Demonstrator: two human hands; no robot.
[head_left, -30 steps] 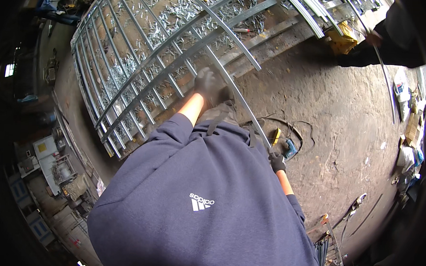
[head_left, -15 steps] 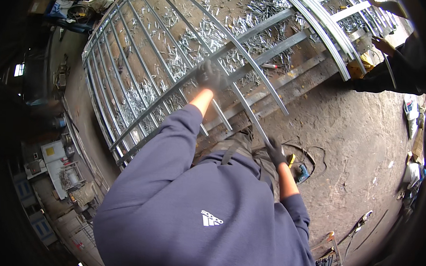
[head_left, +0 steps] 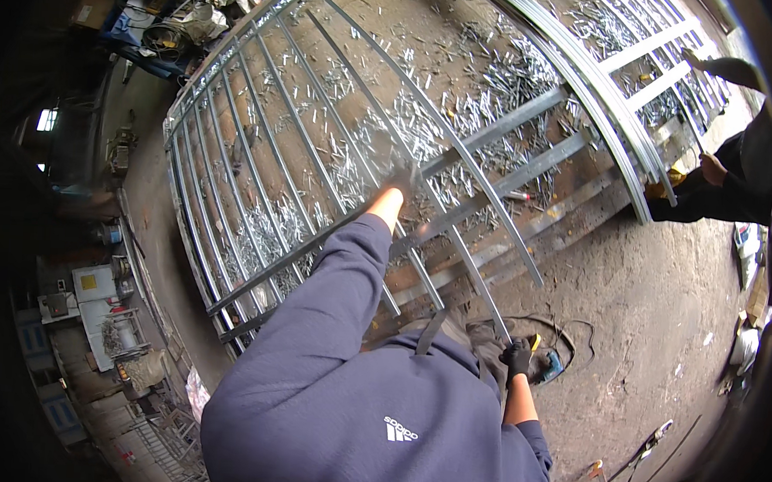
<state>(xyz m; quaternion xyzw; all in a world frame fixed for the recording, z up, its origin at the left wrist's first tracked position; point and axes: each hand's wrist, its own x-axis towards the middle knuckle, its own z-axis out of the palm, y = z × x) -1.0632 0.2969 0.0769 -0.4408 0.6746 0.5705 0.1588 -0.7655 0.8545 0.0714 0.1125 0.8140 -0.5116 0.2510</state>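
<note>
Closed around the near end of a long, thin metal bar [head_left: 474,276] is my right hand [head_left: 516,358], in a dark glove. That bar runs away from me across two crosswise metal rails [head_left: 293,255]. My left hand [head_left: 398,179], also gloved, is stretched over the frame beside the same bar, close to the rails. Motion smears its fingers, so its grip does not show. Other slim bars [head_left: 329,164] lie roughly parallel on the rails to the left, and one more bar [head_left: 513,230] lies just right of the held one.
Short metal pieces [head_left: 273,226] litter the surface under the frame. A bundle of long metal strips [head_left: 579,63] lies at far right, near another person's hand [head_left: 713,169]. A blue power tool [head_left: 552,366] with a cable rests on the floor beyond my right hand.
The whole scene sits lower in the picture. My left hand has shifted slightly away from me over the rails; my right hand keeps its hold on the bar's end.
</note>
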